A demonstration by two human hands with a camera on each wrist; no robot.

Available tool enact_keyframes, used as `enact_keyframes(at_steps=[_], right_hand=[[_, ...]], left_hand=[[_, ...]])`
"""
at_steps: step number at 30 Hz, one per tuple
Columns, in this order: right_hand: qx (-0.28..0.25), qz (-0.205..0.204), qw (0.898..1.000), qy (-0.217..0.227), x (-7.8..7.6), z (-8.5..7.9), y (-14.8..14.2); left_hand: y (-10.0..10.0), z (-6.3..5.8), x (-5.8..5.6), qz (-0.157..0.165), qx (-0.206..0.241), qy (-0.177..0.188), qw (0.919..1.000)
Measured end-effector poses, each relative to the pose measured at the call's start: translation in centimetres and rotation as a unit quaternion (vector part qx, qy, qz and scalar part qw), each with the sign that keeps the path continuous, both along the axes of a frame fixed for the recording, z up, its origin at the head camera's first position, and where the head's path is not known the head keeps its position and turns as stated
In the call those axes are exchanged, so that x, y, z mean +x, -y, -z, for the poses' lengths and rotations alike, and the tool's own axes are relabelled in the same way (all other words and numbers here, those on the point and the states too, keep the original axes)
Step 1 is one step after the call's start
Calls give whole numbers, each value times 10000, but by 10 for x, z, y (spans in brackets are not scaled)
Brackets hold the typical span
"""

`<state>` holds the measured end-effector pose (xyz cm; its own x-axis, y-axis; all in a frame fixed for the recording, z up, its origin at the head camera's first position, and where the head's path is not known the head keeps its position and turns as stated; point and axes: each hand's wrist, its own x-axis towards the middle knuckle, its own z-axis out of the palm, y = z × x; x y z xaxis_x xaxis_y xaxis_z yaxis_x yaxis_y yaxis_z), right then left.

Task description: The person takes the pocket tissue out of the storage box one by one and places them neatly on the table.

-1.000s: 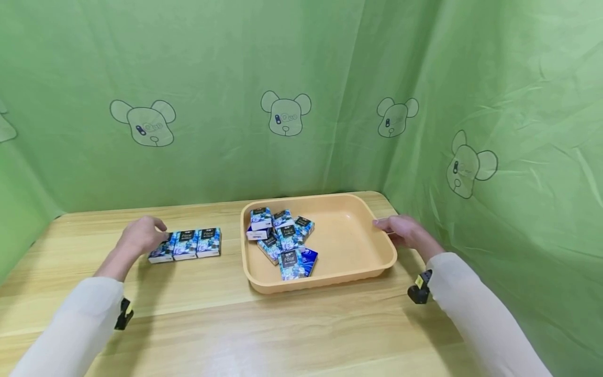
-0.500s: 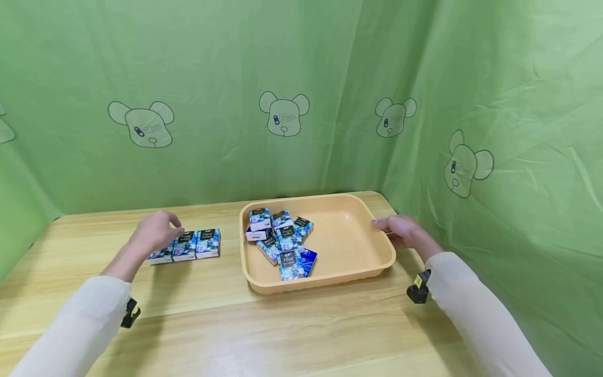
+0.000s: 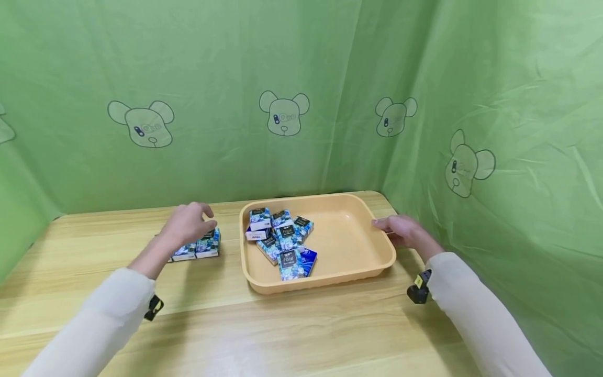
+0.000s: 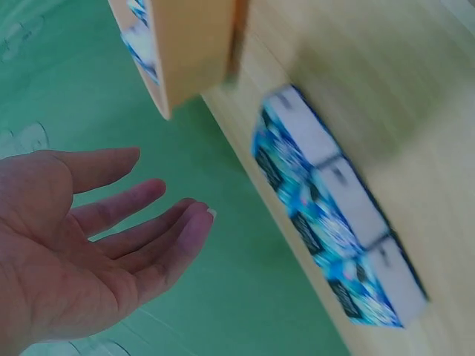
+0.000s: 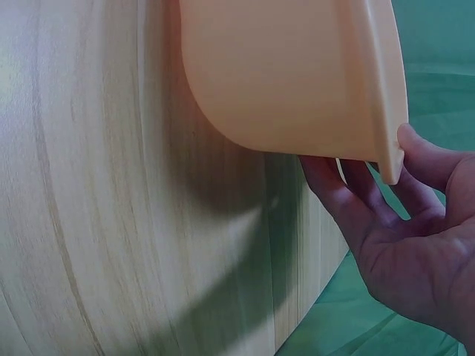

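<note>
In the head view my left hand (image 3: 186,225) hovers over a row of blue floral tissue packs (image 3: 209,246), partly hiding them. The left wrist view shows this hand (image 4: 104,252) with nothing in it, its fingers loosely bent, and three packs (image 4: 326,208) set side by side. My right hand (image 3: 402,229) holds the right end of a peach-coloured plastic tray (image 3: 350,235). Seen from the right wrist, the thumb lies on the outer rim of the tray (image 5: 297,81) and the fingers reach beneath it. Several tissue packs (image 3: 288,238) lie heaped in the tray's left half.
The wooden table (image 3: 264,324) stretches in front of the tray and the row. A green curtain (image 3: 212,157) printed with bear heads hangs behind the table and along its right side, close to my right hand.
My left hand has moved right along the row, from the leftmost pack to above the rightmost one. The right hand and the tray stay where they were.
</note>
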<state>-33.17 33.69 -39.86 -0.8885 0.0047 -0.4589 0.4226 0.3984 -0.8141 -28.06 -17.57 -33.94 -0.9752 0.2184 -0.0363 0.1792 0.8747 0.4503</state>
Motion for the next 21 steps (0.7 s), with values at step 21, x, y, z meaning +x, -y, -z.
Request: enact_keyframes(at_steps=[21], right_hand=[[25, -82, 10000, -44, 0, 0, 1]], left_hand=[[-93, 3, 17, 740, 93, -170, 9971]])
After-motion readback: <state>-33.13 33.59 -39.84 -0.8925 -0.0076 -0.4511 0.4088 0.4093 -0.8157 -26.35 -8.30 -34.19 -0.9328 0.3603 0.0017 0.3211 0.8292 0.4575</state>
